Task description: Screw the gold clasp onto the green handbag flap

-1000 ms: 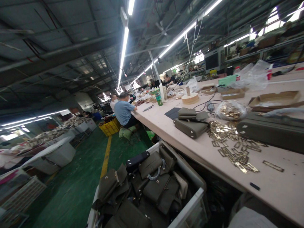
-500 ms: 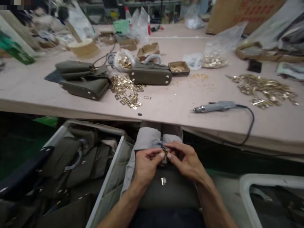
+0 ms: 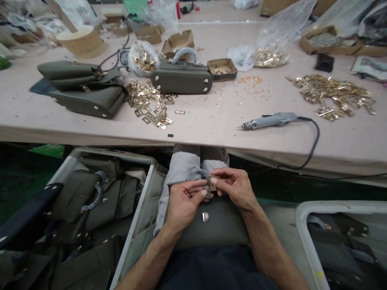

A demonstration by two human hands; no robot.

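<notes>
Both hands work in the lap, below the near edge of the table [image 3: 193, 133]. An olive bag [image 3: 211, 223] lies flat across the thighs, its grey handle [image 3: 196, 174] at the far side. The left hand [image 3: 183, 201] and right hand [image 3: 234, 186] are together, fingertips pinched on a small brass fitting [image 3: 211, 183] at the bag's top edge, just beside the handle. A second small metal clasp [image 3: 205, 216] sits on the bag face, nearer the body than the fitting

To do this step well, as I judge it: keep the bag flat on the lap so the top edge does not roll; hold the fitting square to the edge with one hand while the other seats it; press with the fingertips, not the nails, to spare the finish

Beyond the table edge: a corded power screwdriver [image 3: 269, 120], loose brass plates [image 3: 151, 106], two more olive bags [image 3: 87, 86]. Left of the lap, a bin [image 3: 133, 225] full of the same bags
</notes>
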